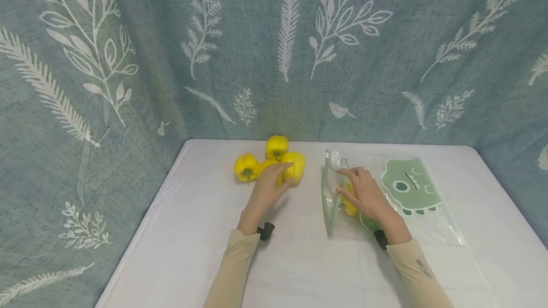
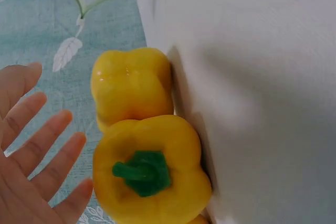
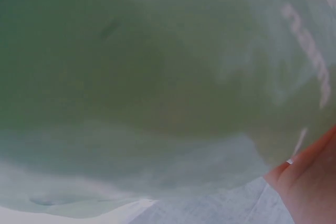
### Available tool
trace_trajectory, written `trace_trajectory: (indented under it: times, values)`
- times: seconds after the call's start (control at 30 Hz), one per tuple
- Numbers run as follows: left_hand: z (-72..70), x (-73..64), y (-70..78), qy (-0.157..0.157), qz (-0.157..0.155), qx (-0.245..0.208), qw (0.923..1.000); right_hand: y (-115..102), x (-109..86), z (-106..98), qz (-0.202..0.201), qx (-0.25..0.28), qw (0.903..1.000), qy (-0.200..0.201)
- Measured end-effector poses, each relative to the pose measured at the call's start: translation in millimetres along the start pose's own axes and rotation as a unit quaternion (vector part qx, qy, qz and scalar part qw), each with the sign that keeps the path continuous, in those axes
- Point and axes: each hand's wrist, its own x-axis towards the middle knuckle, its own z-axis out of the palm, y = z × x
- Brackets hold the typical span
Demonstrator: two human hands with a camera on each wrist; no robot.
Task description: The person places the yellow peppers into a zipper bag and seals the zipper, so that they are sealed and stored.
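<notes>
My left hand reaches over a group of several yellow bell peppers on the left. Its fingers are spread beside one bell pepper with a green stem, and nothing is in its grasp. Past that one sits another bell pepper. On the right lies a clear zip bag with a green cartoon print, its green-edged mouth facing left and parted. Inside the bag is a yellow bell pepper, partly hidden by my right hand. That hand is over the bag near its mouth, thumb and fingers apart. Bag film fills most of the right wrist view.
A white cloth covers the table. Behind it and along its sides hangs a blue-green curtain with white leaf patterns. A bell pepper lies at the group's left end, and another bell pepper stands at the back.
</notes>
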Motion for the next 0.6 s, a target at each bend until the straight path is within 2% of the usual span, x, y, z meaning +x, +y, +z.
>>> trace_trajectory:
  times: [0.2,0.43,0.6]
  values:
    - [4.2,5.9,-3.5,0.015,0.022,0.054,0.9982,-0.3,0.3,-0.9,0.001,0.007,1.0,0.0]
    - [6.9,14.6,-7.1,0.016,0.018,0.071,0.9972,0.7,0.8,-1.2,-0.001,0.003,1.0,0.001]
    - [8.2,20.9,-9.8,-0.003,0.002,0.075,0.9972,0.9,0.9,-1.1,-0.002,0.003,1.0,0.003]
